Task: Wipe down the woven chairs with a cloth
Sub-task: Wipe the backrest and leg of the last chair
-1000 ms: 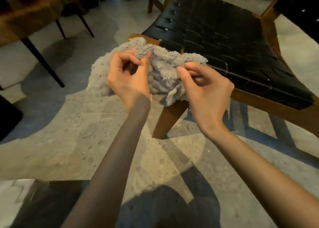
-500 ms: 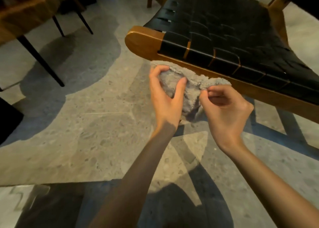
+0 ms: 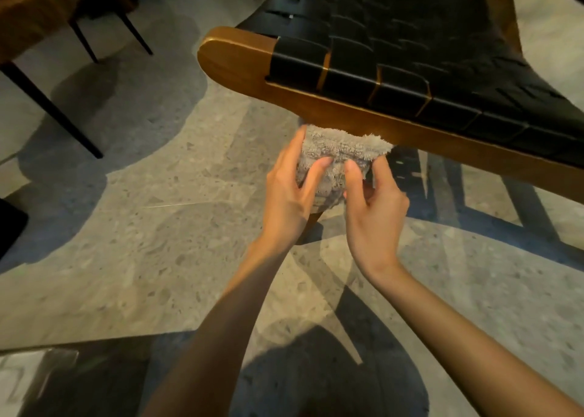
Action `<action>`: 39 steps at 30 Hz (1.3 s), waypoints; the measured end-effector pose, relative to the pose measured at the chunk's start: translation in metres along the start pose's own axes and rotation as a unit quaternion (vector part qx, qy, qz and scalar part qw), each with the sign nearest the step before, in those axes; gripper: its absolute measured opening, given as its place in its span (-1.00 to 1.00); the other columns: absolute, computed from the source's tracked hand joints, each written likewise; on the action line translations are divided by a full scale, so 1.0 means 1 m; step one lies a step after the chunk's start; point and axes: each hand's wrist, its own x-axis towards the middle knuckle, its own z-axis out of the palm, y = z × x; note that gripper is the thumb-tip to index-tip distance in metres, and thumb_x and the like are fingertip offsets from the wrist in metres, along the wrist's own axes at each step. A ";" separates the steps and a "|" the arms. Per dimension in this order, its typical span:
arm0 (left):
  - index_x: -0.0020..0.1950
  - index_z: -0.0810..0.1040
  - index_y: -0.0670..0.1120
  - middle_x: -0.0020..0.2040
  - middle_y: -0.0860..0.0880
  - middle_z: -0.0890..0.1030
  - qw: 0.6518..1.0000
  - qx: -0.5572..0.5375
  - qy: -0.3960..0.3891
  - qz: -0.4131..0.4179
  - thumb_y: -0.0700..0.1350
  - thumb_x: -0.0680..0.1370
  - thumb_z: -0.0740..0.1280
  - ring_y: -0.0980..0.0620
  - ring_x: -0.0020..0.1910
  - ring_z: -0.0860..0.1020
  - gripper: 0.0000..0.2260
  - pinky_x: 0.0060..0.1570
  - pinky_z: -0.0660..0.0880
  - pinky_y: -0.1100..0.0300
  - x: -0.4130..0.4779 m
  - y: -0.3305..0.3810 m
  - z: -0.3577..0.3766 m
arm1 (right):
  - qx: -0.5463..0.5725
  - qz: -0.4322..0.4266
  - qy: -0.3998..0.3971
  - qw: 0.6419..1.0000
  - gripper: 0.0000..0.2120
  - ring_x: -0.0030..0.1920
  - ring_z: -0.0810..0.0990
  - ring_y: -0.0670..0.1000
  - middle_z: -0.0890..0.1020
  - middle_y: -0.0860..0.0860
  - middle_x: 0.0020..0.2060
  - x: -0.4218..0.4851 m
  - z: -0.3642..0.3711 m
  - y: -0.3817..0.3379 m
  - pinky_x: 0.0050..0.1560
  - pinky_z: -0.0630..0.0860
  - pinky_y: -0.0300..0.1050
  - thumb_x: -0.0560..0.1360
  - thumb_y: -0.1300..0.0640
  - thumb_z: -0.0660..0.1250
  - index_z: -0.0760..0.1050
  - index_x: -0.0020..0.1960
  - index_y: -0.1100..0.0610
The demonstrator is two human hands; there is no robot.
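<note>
cloth [image 3: 335, 160] between left hand [image 3: 289, 192] and right hand [image 3: 373, 208], just below chair [image 3: 363, 123] front rail, table [image 3: 31, 15] far left

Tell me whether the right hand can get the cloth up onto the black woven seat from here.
Probably yes. The right hand grips the grey cloth just below the wooden front rail, and nothing lies between it and the woven seat above; the left hand grips the cloth too.

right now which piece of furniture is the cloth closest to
The woven chair with black straps and a brown wooden frame: the cloth is right at its front rail. The black-legged table stands off to the far left.
</note>
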 end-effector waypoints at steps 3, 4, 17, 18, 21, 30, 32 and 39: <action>0.42 0.33 -0.17 0.28 -0.10 0.52 1.000 0.014 -0.007 -0.013 -0.10 0.60 0.26 -0.01 0.27 0.49 -0.60 0.23 0.46 -0.04 -0.001 -0.009 0.001 | -0.066 -0.012 -0.008 0.998 -0.85 -0.36 0.51 -0.21 0.55 -0.16 -0.23 0.003 0.004 0.013 -0.37 0.32 -0.44 0.62 0.03 0.18 0.43 0.14 0.03; 0.43 0.32 -0.17 0.29 -0.10 0.51 1.000 0.020 -0.009 -0.017 -0.10 0.60 0.25 0.00 0.28 0.48 -0.59 0.23 0.46 -0.04 -0.003 -0.014 0.000 | -0.078 -0.014 -0.013 0.997 -0.81 -0.34 0.52 -0.21 0.54 -0.18 -0.21 0.002 0.006 0.018 -0.35 0.36 -0.44 0.62 0.03 0.18 0.42 0.20 0.05; 0.51 0.16 0.08 0.39 0.10 0.40 0.991 0.072 -0.066 -0.097 0.02 0.59 0.22 0.14 0.28 0.43 -0.49 0.24 0.39 0.31 -0.052 -0.095 -0.006 | -0.109 0.104 -0.175 0.973 -0.88 -0.26 0.57 -0.13 0.58 -0.05 -0.16 -0.043 0.043 0.081 -0.28 0.47 -0.35 0.60 0.03 0.16 0.34 0.13 -0.01; 0.52 0.15 0.08 0.40 0.09 0.40 0.987 0.079 -0.075 -0.116 0.03 0.59 0.21 0.15 0.30 0.42 -0.49 0.26 0.37 0.30 -0.057 -0.104 -0.006 | -0.120 0.124 -0.197 0.965 -0.93 -0.27 0.56 -0.14 0.57 -0.06 -0.18 -0.045 0.046 0.088 -0.30 0.45 -0.36 0.61 0.04 0.16 0.32 0.09 -0.03; 0.51 0.21 0.03 0.39 0.04 0.41 0.976 0.097 -0.103 -0.164 -0.02 0.60 0.20 0.24 0.30 0.36 -0.53 0.25 0.28 0.46 -0.071 -0.128 -0.008 | -0.138 0.165 -0.269 0.939 -0.92 -0.27 0.55 -0.14 0.50 -0.12 -0.25 -0.051 0.055 0.107 -0.33 0.40 -0.37 0.62 0.05 0.15 0.34 0.07 0.04; 0.51 0.21 -0.03 0.17 -0.09 0.57 0.960 0.084 -0.158 -0.214 -0.17 0.60 0.23 0.19 0.10 0.53 -0.52 0.04 0.50 0.31 -0.076 -0.145 -0.016 | -0.076 0.229 -0.372 0.896 -0.80 -0.12 0.59 0.07 0.57 0.07 -0.14 -0.046 0.067 0.120 -0.13 0.51 -0.09 0.64 0.12 0.14 0.34 0.23 0.13; 0.51 0.22 -0.04 0.13 -0.15 0.57 0.971 0.055 -0.112 -0.205 -0.19 0.58 0.26 0.22 0.19 0.42 -0.50 0.04 0.44 0.20 -0.077 -0.133 -0.013 | -0.071 0.230 -0.349 0.906 -0.83 -0.15 0.57 -0.01 0.56 -0.01 -0.16 -0.045 0.063 0.118 -0.22 0.46 -0.28 0.63 0.10 0.15 0.35 0.22 0.06; 0.50 0.25 -0.03 0.14 0.43 0.48 0.986 0.030 0.036 -0.163 -0.08 0.54 0.35 0.46 0.10 0.46 -0.44 0.07 0.45 0.46 -0.053 -0.080 0.001 | -0.093 0.089 -0.200 0.971 -0.83 -0.22 0.59 -0.12 0.59 -0.09 -0.15 -0.028 0.029 0.073 -0.29 0.51 -0.28 0.61 0.03 0.19 0.39 0.17 0.05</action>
